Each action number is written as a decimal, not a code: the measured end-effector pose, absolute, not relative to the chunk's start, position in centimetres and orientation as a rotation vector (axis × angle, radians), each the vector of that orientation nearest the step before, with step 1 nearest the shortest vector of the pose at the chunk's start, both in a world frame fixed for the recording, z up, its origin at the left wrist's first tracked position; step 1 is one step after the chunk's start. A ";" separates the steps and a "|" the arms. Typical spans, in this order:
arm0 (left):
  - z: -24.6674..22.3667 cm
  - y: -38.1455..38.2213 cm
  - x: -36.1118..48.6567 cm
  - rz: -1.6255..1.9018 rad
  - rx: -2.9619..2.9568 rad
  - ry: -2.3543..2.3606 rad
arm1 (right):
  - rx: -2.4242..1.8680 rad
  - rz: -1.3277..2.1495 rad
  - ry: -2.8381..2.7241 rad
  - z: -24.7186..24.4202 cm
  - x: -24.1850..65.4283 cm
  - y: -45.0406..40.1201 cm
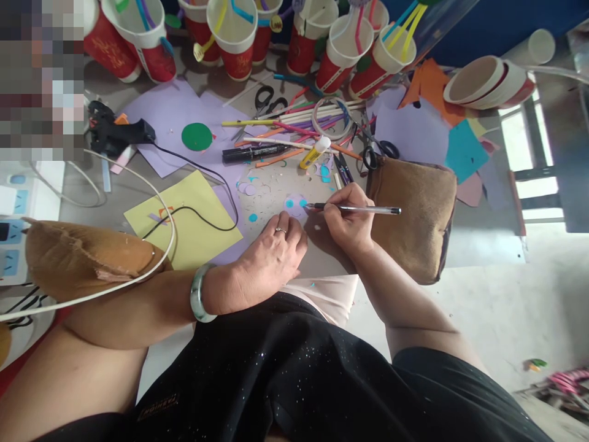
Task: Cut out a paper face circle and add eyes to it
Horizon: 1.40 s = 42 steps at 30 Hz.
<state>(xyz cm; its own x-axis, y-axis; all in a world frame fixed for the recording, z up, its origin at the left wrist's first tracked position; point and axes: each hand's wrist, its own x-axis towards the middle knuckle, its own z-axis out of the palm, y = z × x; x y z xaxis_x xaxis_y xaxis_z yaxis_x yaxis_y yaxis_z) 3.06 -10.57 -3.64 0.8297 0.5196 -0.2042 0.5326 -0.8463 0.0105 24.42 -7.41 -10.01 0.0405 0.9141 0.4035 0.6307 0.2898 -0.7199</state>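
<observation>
A black pen with a clear barrel (363,209) is pinched in my right hand (352,218), its tip at the right side of a small lavender paper piece (295,209). That piece bears two blue dots like eyes and a thin curved line below them. My left hand (278,248), ring on one finger, rests with fingers bent and together at the piece's lower left edge, seemingly pressing it down; the fingertips are partly hidden. Beside it lie a loose blue paper dot (253,218), small lavender discs (247,189) and paper scraps.
Red and white paper cups (233,55) with straws line the back. Scissors (269,101), a black marker (253,153), a glue stick (315,153) and straws lie behind my hands. A glue gun (115,132) trails its cord over yellow paper (184,215). A brown cushion-like block (411,215) sits right.
</observation>
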 end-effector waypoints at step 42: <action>-3.9 -10.6 3.1 -0.305 3.016 0.848 | -1.378 0.340 -1.735 -9.7 24.1 -7.1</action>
<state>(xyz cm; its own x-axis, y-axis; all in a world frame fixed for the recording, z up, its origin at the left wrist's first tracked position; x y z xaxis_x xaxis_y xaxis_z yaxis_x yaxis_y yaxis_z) 3.08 -10.64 -3.88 0.8360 0.5170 -0.1840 0.5158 -0.8547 -0.0578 24.09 -7.15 -9.66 -0.0086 0.8904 0.4551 0.6527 0.3498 -0.6720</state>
